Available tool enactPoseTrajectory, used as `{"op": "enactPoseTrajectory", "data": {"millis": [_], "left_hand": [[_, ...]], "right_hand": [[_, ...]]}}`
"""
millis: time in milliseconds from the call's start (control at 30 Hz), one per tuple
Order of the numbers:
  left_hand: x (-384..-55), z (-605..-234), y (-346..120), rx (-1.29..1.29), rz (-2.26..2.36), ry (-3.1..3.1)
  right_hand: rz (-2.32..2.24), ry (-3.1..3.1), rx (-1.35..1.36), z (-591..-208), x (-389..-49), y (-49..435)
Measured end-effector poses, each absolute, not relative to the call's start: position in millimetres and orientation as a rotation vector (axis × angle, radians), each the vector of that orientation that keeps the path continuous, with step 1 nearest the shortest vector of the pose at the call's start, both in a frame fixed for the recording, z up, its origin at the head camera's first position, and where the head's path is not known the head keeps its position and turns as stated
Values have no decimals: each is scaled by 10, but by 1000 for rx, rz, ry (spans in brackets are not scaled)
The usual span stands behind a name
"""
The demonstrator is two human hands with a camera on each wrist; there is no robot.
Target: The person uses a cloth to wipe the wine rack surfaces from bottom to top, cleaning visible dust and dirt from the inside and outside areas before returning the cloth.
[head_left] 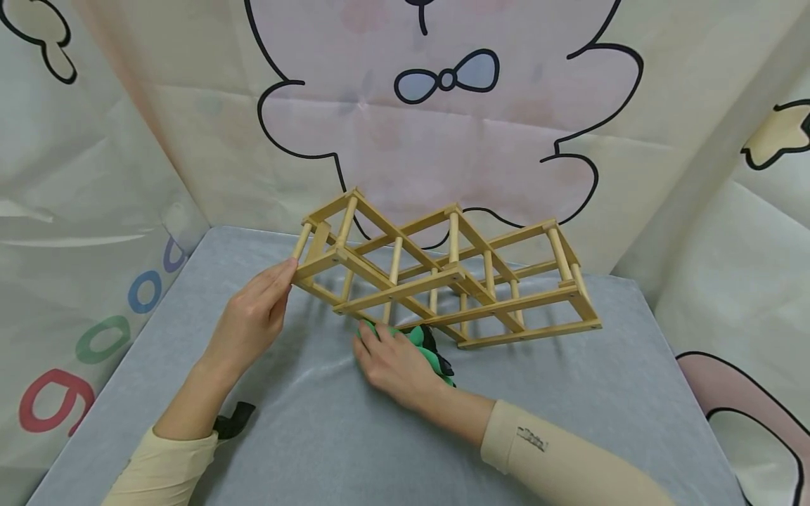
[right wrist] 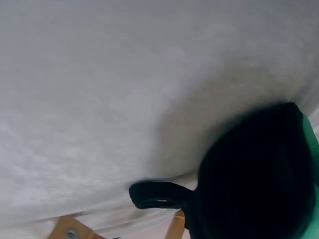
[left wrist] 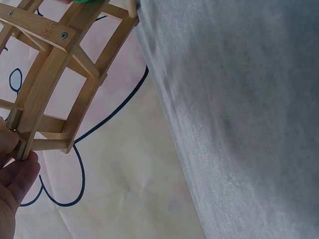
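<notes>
A light wooden wine rack [head_left: 380,284] of crossed slats and round dowels stands tilted in front of me in the head view. My left hand [head_left: 253,309] pinches its left end between thumb and fingers; in the left wrist view the fingers [left wrist: 25,174] are at the corner of the rack [left wrist: 37,104]. Under the rack's lower front edge my right hand [head_left: 395,365] has its fingers curled over a green-and-black object [head_left: 430,351]. Its dark, rounded body [right wrist: 254,179] with a short black tab fills the lower right of the right wrist view; I cannot tell its kind.
A grey-blue cloth [head_left: 354,450] covers the table. Behind it hangs a printed backdrop [head_left: 443,140] with cartoon outlines, and printed sheets stand at both sides. A black strap end [head_left: 234,420] sticks out at my left wrist. Screw heads [left wrist: 64,36] show on the slats.
</notes>
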State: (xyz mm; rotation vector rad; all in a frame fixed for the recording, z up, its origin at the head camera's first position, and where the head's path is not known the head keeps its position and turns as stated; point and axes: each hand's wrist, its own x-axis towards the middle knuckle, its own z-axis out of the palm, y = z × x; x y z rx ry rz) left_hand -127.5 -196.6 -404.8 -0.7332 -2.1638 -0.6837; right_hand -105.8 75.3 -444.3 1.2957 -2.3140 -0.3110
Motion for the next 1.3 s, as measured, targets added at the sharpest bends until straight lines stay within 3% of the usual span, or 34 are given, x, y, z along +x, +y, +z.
{"op": "enactPoseTrajectory", "data": {"millis": [633,1300], "left_hand": [[-1281,-4051,-1962,-733,-698,-2138],[-1286,-4051,-1968,-736,-714,-2126]], "right_hand": [[-156,-2184,1218,-4254,-1116,465],[107,-2126,1051,-3918,-1044,858]]}}
